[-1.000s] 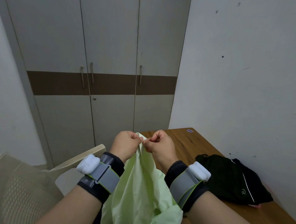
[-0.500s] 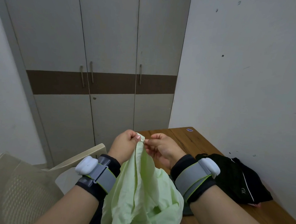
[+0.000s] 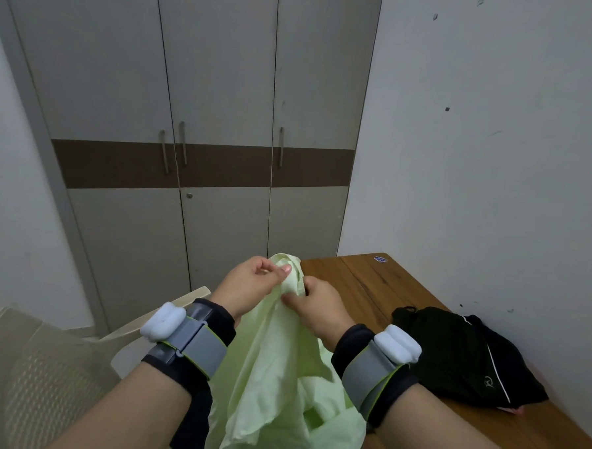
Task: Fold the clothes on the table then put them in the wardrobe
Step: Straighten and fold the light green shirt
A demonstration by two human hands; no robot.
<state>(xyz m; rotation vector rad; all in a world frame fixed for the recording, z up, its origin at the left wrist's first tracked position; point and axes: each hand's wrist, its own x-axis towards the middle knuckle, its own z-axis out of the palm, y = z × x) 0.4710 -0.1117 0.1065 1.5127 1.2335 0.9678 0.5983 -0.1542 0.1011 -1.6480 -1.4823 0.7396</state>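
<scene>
A pale green garment [image 3: 280, 371] hangs in front of me, held up by its top edge above the near end of the wooden table [image 3: 363, 279]. My left hand [image 3: 250, 285] pinches the top of the cloth between thumb and fingers. My right hand [image 3: 317, 306] grips the same bunched edge just to the right, fingers tucked into the fabric. A crumpled black garment [image 3: 466, 357] with a thin white stripe lies on the table by the right wall. The wardrobe [image 3: 197, 116] stands ahead with all its doors closed.
A cream plastic chair [image 3: 33, 375] sits at the lower left, beside the table. A white wall [image 3: 497, 149] borders the table's right side. A small blue sticker [image 3: 381, 259] marks the table's far corner.
My right hand has slid down a little and dug its fingers into the cloth's top edge. The bunched top of the green garment has risen slightly above my hands.
</scene>
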